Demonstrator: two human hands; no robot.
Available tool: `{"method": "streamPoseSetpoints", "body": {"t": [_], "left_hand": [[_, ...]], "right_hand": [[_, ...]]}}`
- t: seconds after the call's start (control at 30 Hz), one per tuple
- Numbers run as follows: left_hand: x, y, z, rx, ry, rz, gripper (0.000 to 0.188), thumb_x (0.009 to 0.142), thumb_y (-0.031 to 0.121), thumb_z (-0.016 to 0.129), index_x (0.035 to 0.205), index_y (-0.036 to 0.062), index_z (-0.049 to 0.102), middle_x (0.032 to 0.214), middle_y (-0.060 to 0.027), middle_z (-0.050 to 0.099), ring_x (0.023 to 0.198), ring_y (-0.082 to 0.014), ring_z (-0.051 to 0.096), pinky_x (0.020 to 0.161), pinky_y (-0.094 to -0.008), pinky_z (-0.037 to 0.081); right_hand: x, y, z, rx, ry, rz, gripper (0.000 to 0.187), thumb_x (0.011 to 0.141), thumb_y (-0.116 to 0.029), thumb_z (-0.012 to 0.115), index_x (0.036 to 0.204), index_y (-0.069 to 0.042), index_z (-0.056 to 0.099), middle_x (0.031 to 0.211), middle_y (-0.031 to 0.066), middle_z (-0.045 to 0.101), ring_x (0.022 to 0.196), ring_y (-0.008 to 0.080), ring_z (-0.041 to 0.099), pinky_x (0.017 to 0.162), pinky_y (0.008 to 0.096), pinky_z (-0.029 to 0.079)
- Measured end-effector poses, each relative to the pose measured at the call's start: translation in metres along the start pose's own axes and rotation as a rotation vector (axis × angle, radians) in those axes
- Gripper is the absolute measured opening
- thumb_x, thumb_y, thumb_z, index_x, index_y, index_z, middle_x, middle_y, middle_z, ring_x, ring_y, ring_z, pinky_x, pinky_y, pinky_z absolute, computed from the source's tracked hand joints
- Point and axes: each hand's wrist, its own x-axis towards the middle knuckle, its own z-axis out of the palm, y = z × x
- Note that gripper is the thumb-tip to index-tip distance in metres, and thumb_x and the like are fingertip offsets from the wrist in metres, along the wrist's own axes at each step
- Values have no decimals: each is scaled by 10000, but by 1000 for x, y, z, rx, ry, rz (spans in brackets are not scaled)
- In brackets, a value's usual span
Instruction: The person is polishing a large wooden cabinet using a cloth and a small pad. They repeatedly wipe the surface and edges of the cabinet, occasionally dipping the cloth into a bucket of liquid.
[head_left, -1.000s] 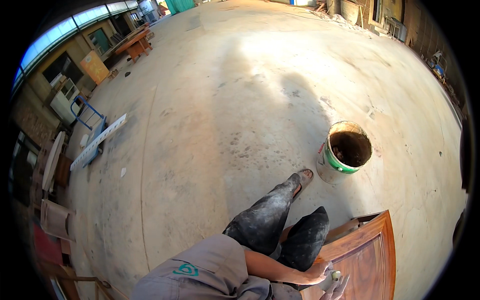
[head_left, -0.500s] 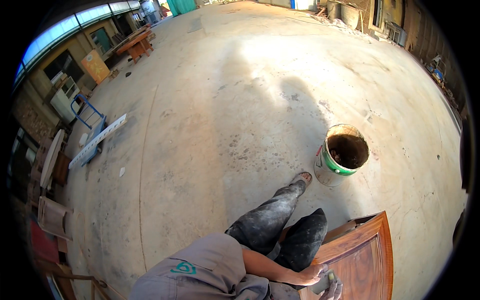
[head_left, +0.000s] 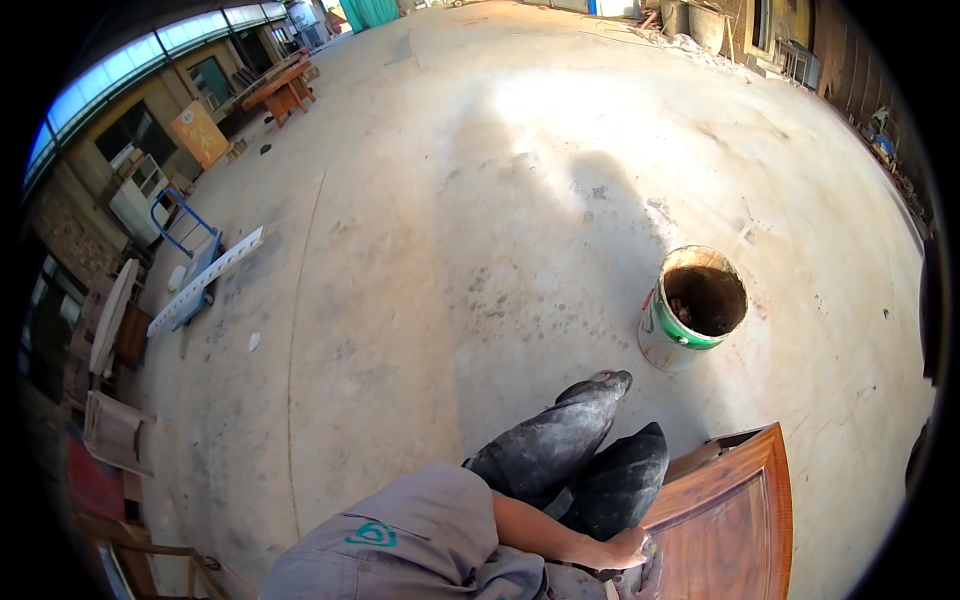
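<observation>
My left hand (head_left: 626,549) is closed near the lower edge, at the near left side of a reddish-brown wooden panel (head_left: 722,535) with a raised frame. Right beside it is my right hand (head_left: 646,578), dusty grey, its fingers bent and partly cut off by the picture edge. The two hands meet around something small and greyish, with a spot of green at the fingers; its kind is hidden. The panel lies tilted beside my dusty dark trouser legs (head_left: 545,440), and an open box-like edge shows at its far end.
A tall open bucket (head_left: 655,338) with a green band and dark contents stands on the concrete floor beyond the panel. To the left are a blue hand trolley (head_left: 205,262) with a long white perforated strip (head_left: 220,270), and wooden furniture parts (head_left: 118,432). An orange-brown table (head_left: 280,92) stands farther back.
My hands have drawn closer together, and the grey flat piece seen between them is now mostly hidden. The view has shifted slightly; my legs have moved a little.
</observation>
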Motion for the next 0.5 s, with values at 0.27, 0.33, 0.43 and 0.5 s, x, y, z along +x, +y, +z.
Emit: {"method": "streamPoseSetpoints", "body": {"t": [0.27, 0.33, 0.43, 0.5], "left_hand": [[1, 34, -50, 147, 27, 282, 188, 918, 121, 712, 978, -53, 673, 925, -252, 734, 877, -389, 736, 768, -448, 591], [10, 33, -93, 199, 142, 406, 153, 948, 104, 696, 1020, -30, 681, 927, -211, 741, 848, -349, 735, 754, -419, 591], [33, 26, -183, 447, 454, 675, 119, 993, 78, 673, 1084, 4, 693, 930, -151, 753, 805, -291, 733, 733, -376, 592], [43, 13, -248, 787, 545, 767, 190, 938, 56, 695, 1120, 6, 709, 1036, -137, 746, 1031, -328, 684, 918, -436, 539]], "right_hand": [[27, -23, -20, -822, -201, -268, 791, 851, -54, 675, 1580, 16, 379, 1281, 294, 675, 1207, 482, 649, 955, 486, 544], [42, -10, -31, -822, -135, -342, 732, 821, 43, 601, 1534, 25, 434, 1223, 315, 675, 1134, 505, 645, 928, 510, 543], [60, 9, -61, -854, -27, -529, 656, 852, 36, 619, 1497, 3, 511, 1238, 278, 693, 1101, 462, 662, 932, 509, 529], [65, 25, -67, -919, 4, -634, 718, 799, 2, 720, 1491, -25, 533, 1280, 233, 700, 1182, 395, 654, 975, 483, 509]]}}
